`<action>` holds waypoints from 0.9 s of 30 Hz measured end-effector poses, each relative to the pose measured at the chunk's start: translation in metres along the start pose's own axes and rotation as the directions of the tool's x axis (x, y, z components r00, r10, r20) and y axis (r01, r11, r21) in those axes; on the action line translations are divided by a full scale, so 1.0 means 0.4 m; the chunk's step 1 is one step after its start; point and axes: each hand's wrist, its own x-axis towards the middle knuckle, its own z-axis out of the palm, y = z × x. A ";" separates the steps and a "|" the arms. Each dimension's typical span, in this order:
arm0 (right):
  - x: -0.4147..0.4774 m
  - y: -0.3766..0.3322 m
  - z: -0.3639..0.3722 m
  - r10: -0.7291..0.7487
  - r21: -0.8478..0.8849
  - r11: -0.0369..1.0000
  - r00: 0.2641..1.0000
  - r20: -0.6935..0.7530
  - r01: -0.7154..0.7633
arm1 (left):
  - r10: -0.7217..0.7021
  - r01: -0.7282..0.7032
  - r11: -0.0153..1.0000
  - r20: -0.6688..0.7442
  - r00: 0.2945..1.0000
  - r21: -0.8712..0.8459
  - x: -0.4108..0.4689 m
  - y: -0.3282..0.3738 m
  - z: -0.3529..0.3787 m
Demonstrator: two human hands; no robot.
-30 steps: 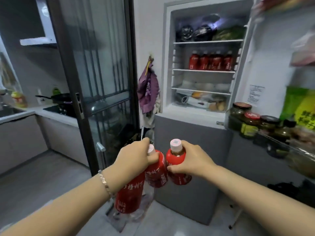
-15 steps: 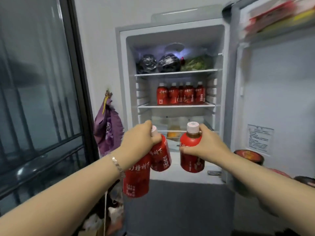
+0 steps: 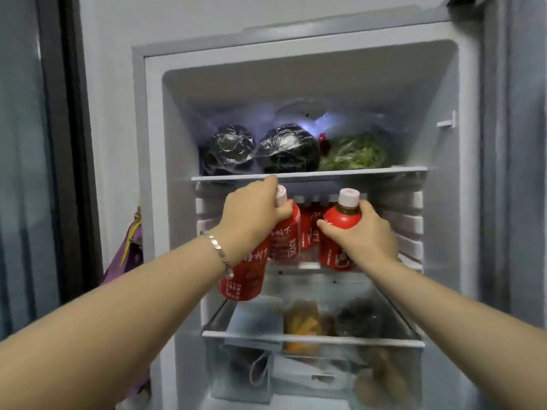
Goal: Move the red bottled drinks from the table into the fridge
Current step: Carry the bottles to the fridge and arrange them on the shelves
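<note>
My left hand grips two red bottled drinks by their necks: one hangs near the middle shelf's front, the other tilts lower and to the left. A third red bottle with a pale pink cap is held upright in my right hand, at the front of the middle shelf. Behind them, more red bottles stand at the back of that shelf. The fridge stands open in front of me.
The top shelf carries two dark wrapped bundles and bagged greens. Below the middle shelf, a clear drawer holds food packs. A purple bag hangs on the wall left of the fridge. A dark door frame stands further left.
I have moved closer to the fridge. Both hands have risen and reached forward, bringing the three bottles up to the front of the middle shelf.
</note>
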 end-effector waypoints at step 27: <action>0.123 0.040 0.245 -0.248 -0.116 0.957 0.958 0.144 0.265 | -0.010 0.117 0.882 0.229 0.973 -0.457 0.250 -0.071 0.276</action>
